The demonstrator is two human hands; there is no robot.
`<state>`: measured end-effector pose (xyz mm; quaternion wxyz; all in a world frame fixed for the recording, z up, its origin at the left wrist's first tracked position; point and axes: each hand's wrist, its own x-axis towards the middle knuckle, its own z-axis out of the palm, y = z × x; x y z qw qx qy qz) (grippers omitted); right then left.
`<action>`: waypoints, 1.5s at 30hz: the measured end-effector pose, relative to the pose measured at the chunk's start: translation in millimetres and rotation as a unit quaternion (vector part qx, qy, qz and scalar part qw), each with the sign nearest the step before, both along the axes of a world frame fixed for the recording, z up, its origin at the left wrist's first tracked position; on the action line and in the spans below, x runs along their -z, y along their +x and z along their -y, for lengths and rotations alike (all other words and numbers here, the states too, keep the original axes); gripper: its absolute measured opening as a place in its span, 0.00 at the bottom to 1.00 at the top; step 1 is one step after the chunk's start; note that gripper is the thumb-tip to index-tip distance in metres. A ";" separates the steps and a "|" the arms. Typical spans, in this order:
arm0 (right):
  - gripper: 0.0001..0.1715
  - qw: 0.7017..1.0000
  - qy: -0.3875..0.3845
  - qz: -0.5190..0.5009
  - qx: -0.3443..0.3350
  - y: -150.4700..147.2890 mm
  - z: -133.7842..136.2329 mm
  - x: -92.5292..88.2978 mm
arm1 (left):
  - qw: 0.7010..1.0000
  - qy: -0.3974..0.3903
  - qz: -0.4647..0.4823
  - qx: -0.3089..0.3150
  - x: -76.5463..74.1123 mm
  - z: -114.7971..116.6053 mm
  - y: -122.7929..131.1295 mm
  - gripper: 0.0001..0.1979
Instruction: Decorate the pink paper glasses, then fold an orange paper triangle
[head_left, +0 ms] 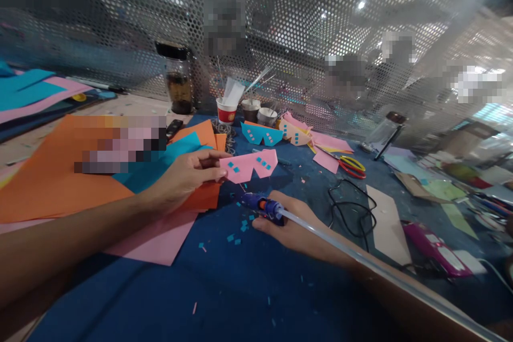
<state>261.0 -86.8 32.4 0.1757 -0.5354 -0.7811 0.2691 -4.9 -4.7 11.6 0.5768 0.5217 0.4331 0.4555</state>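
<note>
My left hand (188,173) pinches the left edge of a pink paper cut-out (250,164) dotted with small blue squares, holding it just above the blue table cover (224,288). My right hand (294,227) is wrapped round a blue glue gun (262,207), whose nozzle points left, just under the pink cut-out. A long clear glue stick (360,259) runs back from the gun along my forearm. Tiny blue paper squares (240,227) lie scattered below the gun.
Orange, teal and pink paper sheets (60,171) lie at left. Finished blue and pink cut-outs (262,133), paper cups (226,111), a dark jar (178,83), scissors (351,165), a black cable (352,208) and a magenta tool (436,248) surround the work. A perforated metal screen (304,26) stands behind.
</note>
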 end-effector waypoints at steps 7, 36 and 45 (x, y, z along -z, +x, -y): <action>0.15 1.000 0.002 0.021 -0.001 -1.9 -2.2 -0.1 | 1.000 -0.004 0.006 0.000 4.4 -1.2 -1.0 0.20; 0.11 0.985 0.104 -0.135 -0.019 15.4 11.4 -5.8 | 1.000 0.005 0.000 0.022 13.2 -8.4 -7.3 0.22; 0.09 0.978 0.194 -0.042 -0.071 19.9 4.3 6.8 | 1.000 -0.001 -0.014 0.015 9.5 -3.6 -5.5 0.24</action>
